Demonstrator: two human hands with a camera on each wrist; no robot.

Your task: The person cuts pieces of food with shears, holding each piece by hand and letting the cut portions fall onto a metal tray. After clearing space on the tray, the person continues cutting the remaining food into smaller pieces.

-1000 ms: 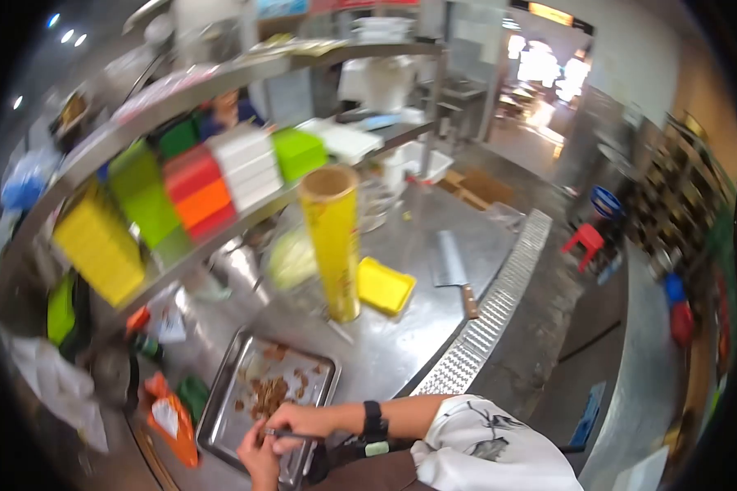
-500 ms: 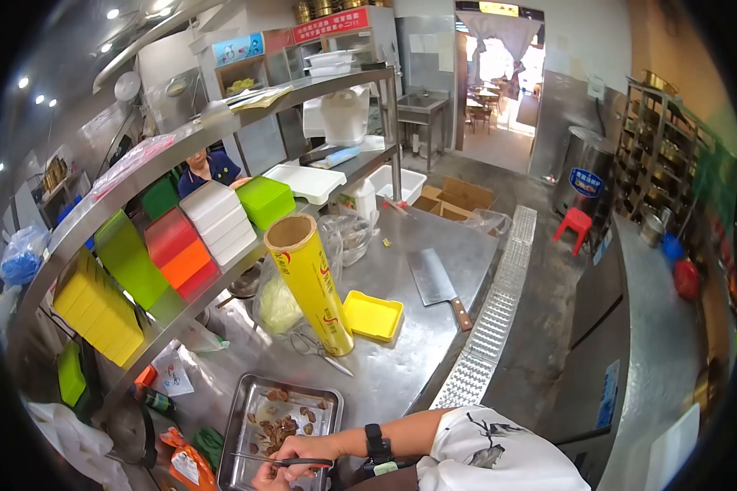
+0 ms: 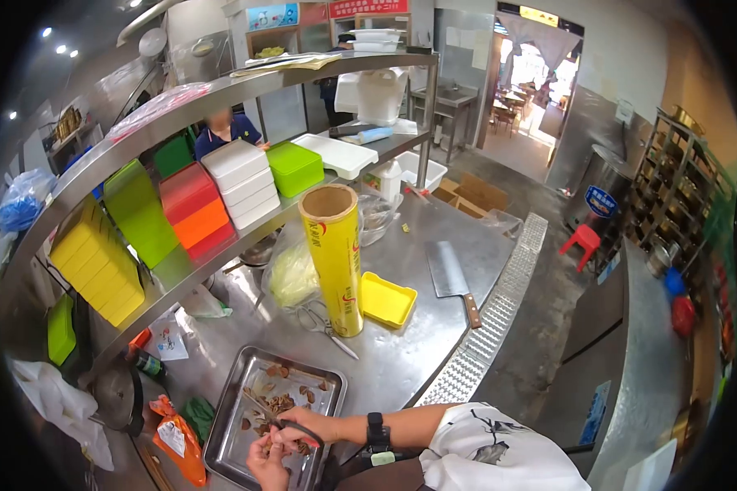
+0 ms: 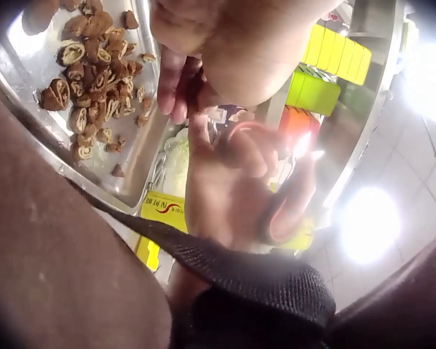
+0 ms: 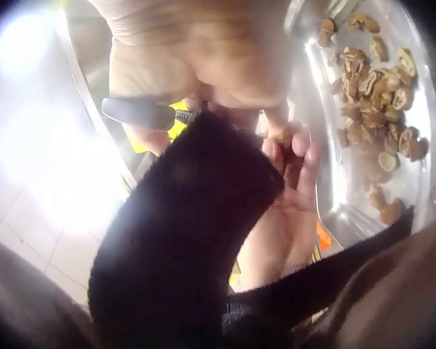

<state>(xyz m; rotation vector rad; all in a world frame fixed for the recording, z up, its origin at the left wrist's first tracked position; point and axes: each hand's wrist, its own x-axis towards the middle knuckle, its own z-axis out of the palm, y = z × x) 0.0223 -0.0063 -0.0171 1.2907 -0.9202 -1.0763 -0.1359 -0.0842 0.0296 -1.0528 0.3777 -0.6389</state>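
Note:
Scissors with dark and red handles (image 3: 306, 432) are gripped in my right hand (image 3: 323, 424), their blades angled up-left over a metal tray (image 3: 214, 438). My left hand (image 3: 269, 465) is just below, at the tray's near side. In the left wrist view the left hand (image 4: 225, 47) pinches a small brown piece (image 4: 196, 86), with the right hand (image 4: 232, 189) close by, fingers through the handle loops. Curled brown food pieces (image 4: 98, 80) lie heaped on the tray. The right wrist view shows the right hand (image 5: 196, 54) beside the left fingers (image 5: 307, 163); the blades are hidden there.
Beyond the tray are a second pair of scissors (image 3: 336, 337), a yellow roll (image 3: 336, 270), a yellow tray (image 3: 389, 299) and a cleaver (image 3: 449, 274). An orange bag (image 3: 178, 442) lies left. Stacked boxes (image 3: 241, 184) fill the shelf above; a person (image 3: 228, 135) is behind it.
The head view has swung, shifting the scene first left, then back right. The scissors' blades, pointing more sideways half a second ago, now point further up-left. Both hands stay together at the tray.

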